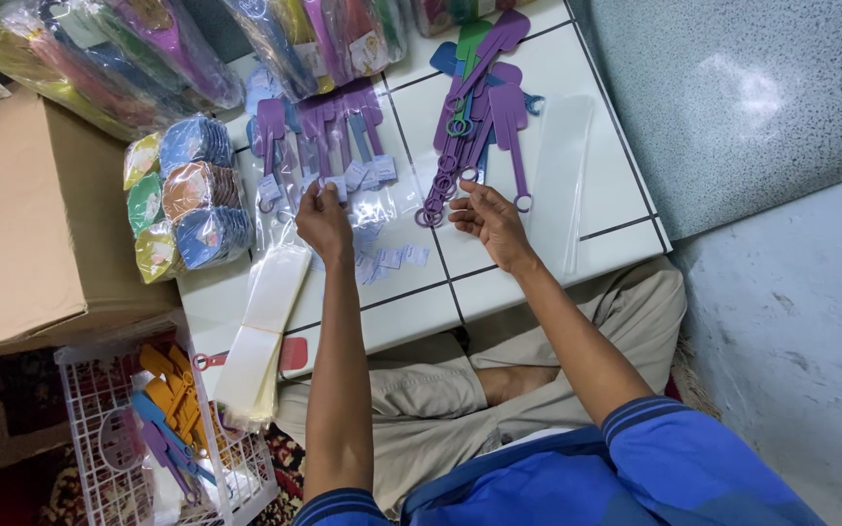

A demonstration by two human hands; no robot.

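We're sitting cross-legged at a low white tiled table (538,263), with both hands out over its near half. Our left hand (324,219) is pinching what looks like a small white paper tag (335,185) between thumb and fingertips, right at the bottom ends of the bagged purple tools (328,131) lined up along the table's far-left part. Loose tags (387,261) are scattered just beside that hand, toward the near edge.

Our right hand (487,219) is half curled, fingers loosely bent, and touches or nearly touches the ring ends of the loose purple tools (475,107) fanned out mid-table; we can't tell if it actually grips 1.

Tip, as we judge it: keep the pinch on the tag's edge so it stays flat, and steady the piece with the other hand so the clear sleeve doesn't skid on the tile.

The stack of empty clear sleeves (260,331) hangs off the near-left edge, close to the left forearm. Colourful wrapped bundles (187,195) sit at the left edge beside a cardboard box (31,224).
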